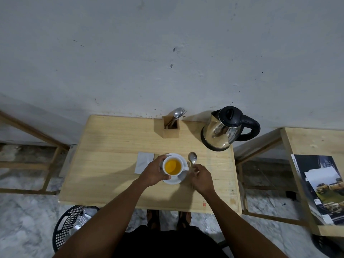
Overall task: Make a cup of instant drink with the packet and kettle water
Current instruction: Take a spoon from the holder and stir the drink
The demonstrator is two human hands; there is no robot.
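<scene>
A white cup (172, 167) full of orange liquid stands on a white saucer (174, 180) in the middle of the wooden table (111, 164). My left hand (154, 172) wraps around the cup's left side. My right hand (202, 178) grips the handle of a metal spoon (192, 157), whose bowl points away from me just right of the saucer, above the table. A white packet or napkin (143, 162) lies flat to the left of the cup. The steel kettle (223, 130) with a black lid and handle stands at the table's back right.
A wooden holder (171, 127) with cutlery stands at the back edge against the grey wall. A black mesh bin (72, 226) sits on the floor at the front left. A second wooden table (305, 142) with magazines (323, 185) is to the right.
</scene>
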